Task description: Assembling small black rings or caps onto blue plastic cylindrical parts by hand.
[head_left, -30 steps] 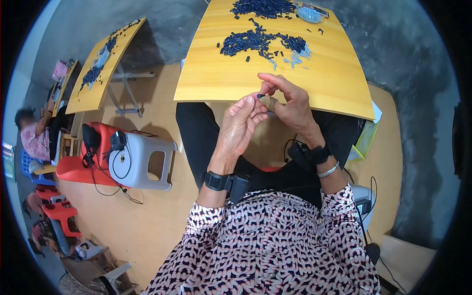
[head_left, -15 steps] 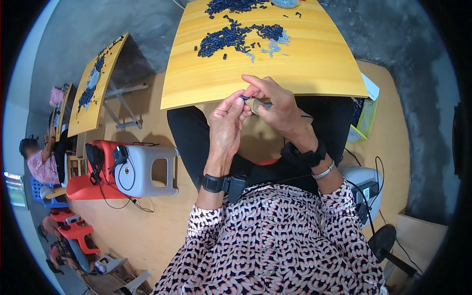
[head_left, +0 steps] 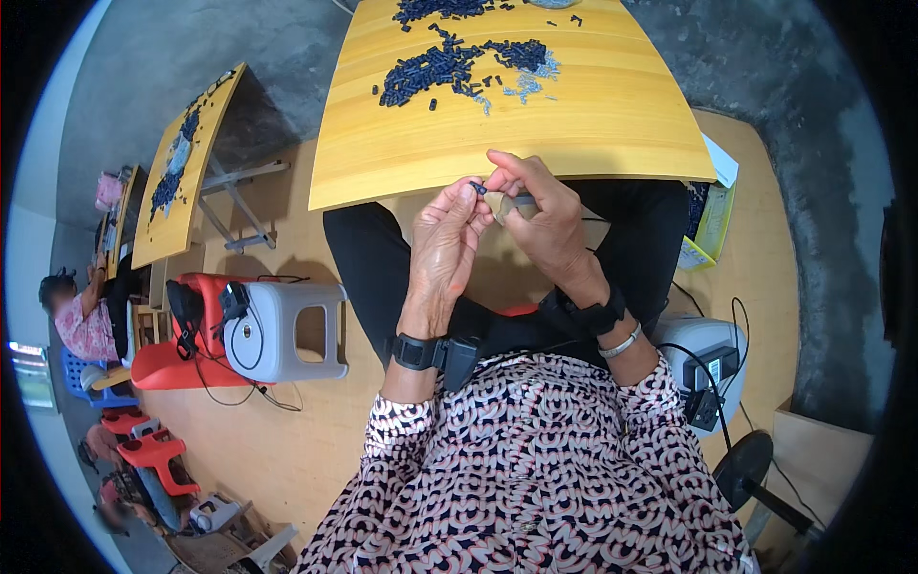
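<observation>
Just beyond the near table edge, my left hand [head_left: 445, 234] is closed, with thumb and fingertips pinching a small dark blue plastic piece [head_left: 479, 188]. My right hand [head_left: 543, 206] meets it from the other side, index finger raised and bent, the other fingers curled in. A tan covering [head_left: 498, 205] sits by the right thumb tip, close to the blue piece. Whatever the right fingers grip is hidden. On the yellow wooden table [head_left: 593, 134] lies a heap of dark blue pieces [head_left: 421, 77], with small clear pieces [head_left: 526, 88] beside it.
More dark pieces [head_left: 440, 10] lie at the table's far end. A grey stool [head_left: 287, 330] and a red chair [head_left: 182, 368] stand left, with cables. On the right are a yellow-green box [head_left: 710, 230] and another pale stool [head_left: 712, 354]. A person [head_left: 81, 320] sits at another table far left.
My right hand has shifted slightly right and down. The blue piece now shows tilted between the fingertips. The left hand keeps its pinch, and the table sits slightly higher in view.
</observation>
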`<control>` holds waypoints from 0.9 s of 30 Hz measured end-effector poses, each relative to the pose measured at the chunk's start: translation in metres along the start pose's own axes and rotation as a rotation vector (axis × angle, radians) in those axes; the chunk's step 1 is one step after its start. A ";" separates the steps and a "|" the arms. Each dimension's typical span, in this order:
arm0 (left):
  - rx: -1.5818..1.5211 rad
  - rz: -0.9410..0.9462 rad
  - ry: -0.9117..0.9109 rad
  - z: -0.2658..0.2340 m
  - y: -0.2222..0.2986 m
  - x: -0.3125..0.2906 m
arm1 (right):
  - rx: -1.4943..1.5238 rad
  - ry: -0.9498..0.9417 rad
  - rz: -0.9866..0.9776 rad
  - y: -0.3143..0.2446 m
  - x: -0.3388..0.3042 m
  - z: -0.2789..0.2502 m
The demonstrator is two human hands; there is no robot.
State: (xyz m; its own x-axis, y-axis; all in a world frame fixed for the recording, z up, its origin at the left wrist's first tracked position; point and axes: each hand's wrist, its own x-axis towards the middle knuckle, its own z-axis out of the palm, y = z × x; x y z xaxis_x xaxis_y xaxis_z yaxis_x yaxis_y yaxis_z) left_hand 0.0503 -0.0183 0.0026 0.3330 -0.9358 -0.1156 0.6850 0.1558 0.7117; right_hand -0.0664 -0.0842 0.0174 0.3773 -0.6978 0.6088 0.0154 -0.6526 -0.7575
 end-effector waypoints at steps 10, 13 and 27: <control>0.016 -0.013 -0.007 0.000 -0.006 0.000 | 0.012 -0.006 0.013 0.002 -0.005 -0.004; 0.032 -0.029 -0.021 0.003 -0.007 0.000 | 0.018 -0.003 0.052 0.003 -0.004 -0.009; -0.088 -0.045 -0.065 -0.009 -0.010 0.011 | -0.343 -0.014 0.060 0.070 0.069 -0.086</control>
State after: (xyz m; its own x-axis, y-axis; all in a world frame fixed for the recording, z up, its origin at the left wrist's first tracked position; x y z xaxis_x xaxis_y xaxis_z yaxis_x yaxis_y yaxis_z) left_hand 0.0528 -0.0270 -0.0121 0.2604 -0.9604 -0.0988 0.7535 0.1382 0.6427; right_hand -0.1185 -0.2038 0.0265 0.3805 -0.7352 0.5610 -0.3183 -0.6737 -0.6670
